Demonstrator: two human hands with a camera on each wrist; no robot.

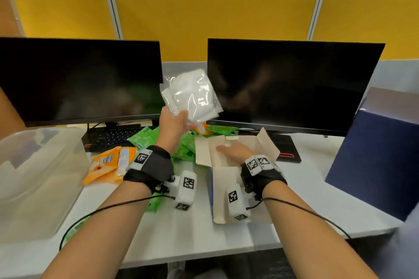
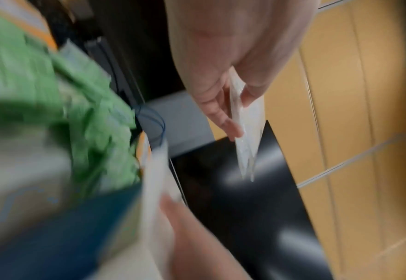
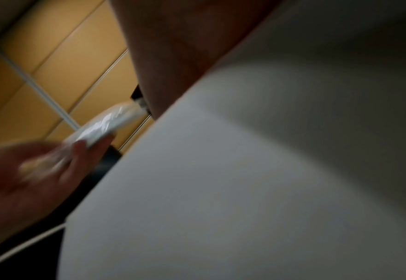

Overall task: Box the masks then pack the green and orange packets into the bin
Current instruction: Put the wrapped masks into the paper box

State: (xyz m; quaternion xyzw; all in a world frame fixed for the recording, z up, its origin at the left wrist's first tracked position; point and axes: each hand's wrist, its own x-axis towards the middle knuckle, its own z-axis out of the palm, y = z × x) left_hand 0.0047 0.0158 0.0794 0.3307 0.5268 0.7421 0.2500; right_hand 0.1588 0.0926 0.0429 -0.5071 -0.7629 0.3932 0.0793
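Observation:
My left hand (image 1: 174, 120) grips a clear plastic pack of white masks (image 1: 192, 95) by its lower edge and holds it up between the two monitors. The same mask pack (image 2: 247, 132) shows pinched between thumb and fingers in the left wrist view. An opened white cardboard box (image 1: 226, 165) lies on the desk with its flaps spread. My right hand (image 1: 231, 150) rests flat, fingers straight, on the box's inner flap. Green packets (image 1: 147, 137) are heaped behind my left wrist, and orange packets (image 1: 108, 165) lie to their left. A clear plastic bin (image 1: 38, 176) stands at the left.
Two dark monitors (image 1: 290, 84) stand at the back with a keyboard (image 1: 108, 137) under the left one. A dark blue box (image 1: 381, 154) stands at the right edge of the white desk (image 1: 306, 188). A yellow partition wall rises behind.

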